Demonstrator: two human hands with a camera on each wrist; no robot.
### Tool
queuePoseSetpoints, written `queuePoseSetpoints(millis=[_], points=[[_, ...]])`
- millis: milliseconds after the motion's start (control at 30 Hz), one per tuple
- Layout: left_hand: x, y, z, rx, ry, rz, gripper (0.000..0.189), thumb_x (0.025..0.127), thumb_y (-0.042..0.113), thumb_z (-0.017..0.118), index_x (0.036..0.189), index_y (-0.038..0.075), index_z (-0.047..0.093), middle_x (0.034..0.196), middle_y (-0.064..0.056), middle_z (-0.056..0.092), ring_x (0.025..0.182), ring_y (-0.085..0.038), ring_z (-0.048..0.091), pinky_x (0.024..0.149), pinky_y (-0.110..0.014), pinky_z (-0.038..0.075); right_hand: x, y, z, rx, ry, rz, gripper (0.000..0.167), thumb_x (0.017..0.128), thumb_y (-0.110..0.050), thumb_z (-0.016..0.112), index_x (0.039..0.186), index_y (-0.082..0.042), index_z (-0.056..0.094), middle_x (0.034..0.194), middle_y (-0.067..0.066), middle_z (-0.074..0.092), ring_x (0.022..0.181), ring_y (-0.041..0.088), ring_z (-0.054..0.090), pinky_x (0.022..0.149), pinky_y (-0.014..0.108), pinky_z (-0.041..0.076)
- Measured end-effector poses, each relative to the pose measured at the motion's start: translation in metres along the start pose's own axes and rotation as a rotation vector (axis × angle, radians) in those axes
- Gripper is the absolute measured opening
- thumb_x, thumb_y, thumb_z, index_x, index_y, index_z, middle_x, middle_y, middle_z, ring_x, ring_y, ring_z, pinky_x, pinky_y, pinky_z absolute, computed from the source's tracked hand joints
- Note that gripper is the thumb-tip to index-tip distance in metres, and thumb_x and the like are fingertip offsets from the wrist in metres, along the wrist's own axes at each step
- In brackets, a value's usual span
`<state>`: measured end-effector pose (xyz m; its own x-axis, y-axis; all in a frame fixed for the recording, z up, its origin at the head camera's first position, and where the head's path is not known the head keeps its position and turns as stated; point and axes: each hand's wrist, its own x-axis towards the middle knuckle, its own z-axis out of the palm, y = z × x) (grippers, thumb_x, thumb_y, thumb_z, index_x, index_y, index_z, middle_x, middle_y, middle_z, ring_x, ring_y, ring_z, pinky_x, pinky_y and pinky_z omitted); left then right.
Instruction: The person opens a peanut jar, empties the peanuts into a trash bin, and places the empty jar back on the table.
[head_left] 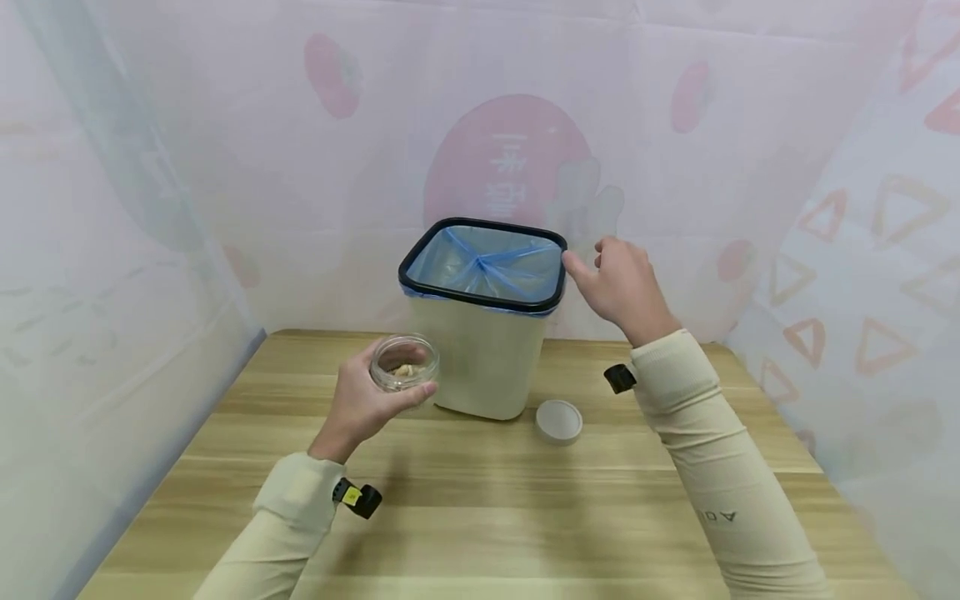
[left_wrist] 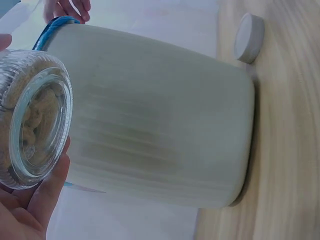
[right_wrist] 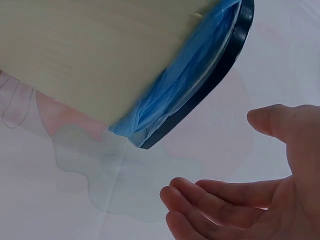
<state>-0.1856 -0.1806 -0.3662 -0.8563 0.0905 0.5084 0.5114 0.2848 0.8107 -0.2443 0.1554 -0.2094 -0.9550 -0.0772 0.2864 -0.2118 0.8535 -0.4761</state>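
Observation:
My left hand (head_left: 365, 398) grips a clear glass jar (head_left: 405, 363) with small tan pieces at its bottom, in front of the bin's left side. In the left wrist view the ribbed jar (left_wrist: 37, 120) shows its round base, the pieces visible through it. A cream trash bin (head_left: 480, 358) stands on the table, lined with a blue bag (head_left: 487, 265) under a black rim (head_left: 482, 297). Beside the rim's right side is my right hand (head_left: 618, 279); the right wrist view shows its thumb and fingers (right_wrist: 220, 202) apart from the rim with nothing between them.
A round white lid (head_left: 558, 422) lies on the wooden table (head_left: 480, 517), right of the bin's base. Behind the table hangs a printed curtain (head_left: 375, 158), with more of it at both sides.

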Motion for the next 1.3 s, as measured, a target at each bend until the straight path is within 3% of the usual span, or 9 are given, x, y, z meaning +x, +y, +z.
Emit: queuePoseSetpoints(millis=[133, 333, 467, 567, 833, 967, 1100, 1200, 1300], points=[[0.007, 0.005, -0.002, 0.001, 0.005, 0.003, 0.053, 0.079, 0.016, 0.093, 0.127, 0.015, 0.071, 0.117, -0.005, 0.079, 0.109, -0.017, 0.074, 0.092, -0.017, 0.057, 0.011, -0.002, -0.001, -0.062, -0.022, -0.01, 0.066, 0.108, -0.046, 0.052, 0.137, 0.013, 0.056, 0.136, 0.034, 0.062, 0.119, 0.049, 0.064, 0.102, 0.059, 0.053], [0.017, 0.011, -0.005, 0.01, 0.024, 0.021, 0.05, 0.078, 0.016, 0.093, 0.124, 0.014, 0.073, 0.116, -0.006, 0.079, 0.109, -0.015, 0.074, 0.09, -0.017, 0.057, 0.024, -0.008, 0.002, -0.15, -0.063, 0.002, 0.051, 0.108, -0.044, 0.05, 0.093, 0.003, 0.061, 0.096, 0.023, 0.063, 0.086, 0.038, 0.062, 0.08, 0.049, 0.054], [0.02, 0.013, -0.009, 0.016, 0.04, 0.031, 0.047, 0.078, 0.016, 0.093, 0.121, 0.013, 0.074, 0.114, -0.007, 0.079, 0.108, -0.015, 0.074, 0.091, -0.016, 0.057, 0.035, -0.017, 0.008, -0.181, -0.109, 0.027, 0.053, 0.108, -0.042, 0.05, 0.066, -0.01, 0.05, 0.066, 0.006, 0.046, 0.06, 0.023, 0.05, 0.064, 0.037, 0.048], [0.021, 0.016, -0.012, 0.026, 0.05, 0.03, 0.046, 0.079, 0.016, 0.093, 0.121, 0.012, 0.074, 0.114, -0.007, 0.079, 0.108, -0.015, 0.074, 0.09, -0.016, 0.057, 0.043, -0.024, 0.013, -0.193, -0.116, 0.014, 0.055, 0.108, -0.038, 0.05, 0.059, -0.014, 0.041, 0.057, -0.001, 0.034, 0.054, 0.018, 0.04, 0.06, 0.034, 0.043], [0.028, 0.027, -0.012, 0.057, 0.045, 0.012, 0.048, 0.079, 0.019, 0.094, 0.122, 0.012, 0.073, 0.115, -0.005, 0.08, 0.104, -0.01, 0.074, 0.088, -0.016, 0.058, 0.051, -0.034, 0.024, -0.18, -0.084, 0.07, 0.051, 0.106, -0.036, 0.056, 0.063, -0.015, 0.038, 0.057, -0.002, 0.031, 0.053, 0.017, 0.036, 0.054, 0.034, 0.041], [0.03, 0.031, -0.012, 0.054, 0.05, 0.029, 0.048, 0.078, 0.017, 0.093, 0.121, 0.01, 0.074, 0.114, -0.007, 0.08, 0.103, -0.008, 0.074, 0.088, -0.016, 0.058, 0.053, -0.035, 0.03, -0.19, -0.053, 0.119, 0.049, 0.105, -0.036, 0.06, 0.066, -0.015, 0.041, 0.066, 0.004, 0.044, 0.055, 0.02, 0.043, 0.052, 0.035, 0.042], [0.032, 0.033, -0.013, 0.05, 0.065, 0.051, 0.048, 0.077, 0.015, 0.094, 0.121, 0.01, 0.074, 0.112, -0.008, 0.08, 0.101, -0.008, 0.073, 0.087, -0.016, 0.058, 0.053, -0.035, 0.038, -0.197, -0.027, 0.154, 0.042, 0.104, -0.036, 0.063, 0.071, -0.012, 0.051, 0.092, 0.016, 0.066, 0.074, 0.028, 0.06, 0.062, 0.041, 0.053], [0.033, 0.036, -0.013, 0.042, 0.073, 0.038, 0.048, 0.077, 0.016, 0.094, 0.121, 0.011, 0.074, 0.112, -0.008, 0.08, 0.101, -0.008, 0.073, 0.087, -0.016, 0.057, 0.054, -0.034, 0.045, -0.215, -0.022, 0.178, 0.035, 0.102, -0.034, 0.064, 0.079, -0.007, 0.06, 0.113, 0.023, 0.069, 0.095, 0.035, 0.068, 0.076, 0.047, 0.061], [0.035, 0.04, -0.011, 0.031, 0.073, 0.018, 0.048, 0.078, 0.018, 0.094, 0.121, 0.012, 0.074, 0.113, -0.007, 0.08, 0.103, -0.008, 0.073, 0.088, -0.017, 0.057, 0.056, -0.034, 0.053, -0.256, -0.019, 0.199, 0.03, 0.101, -0.032, 0.063, 0.092, -0.003, 0.067, 0.123, 0.027, 0.065, 0.109, 0.04, 0.068, 0.085, 0.052, 0.063]])
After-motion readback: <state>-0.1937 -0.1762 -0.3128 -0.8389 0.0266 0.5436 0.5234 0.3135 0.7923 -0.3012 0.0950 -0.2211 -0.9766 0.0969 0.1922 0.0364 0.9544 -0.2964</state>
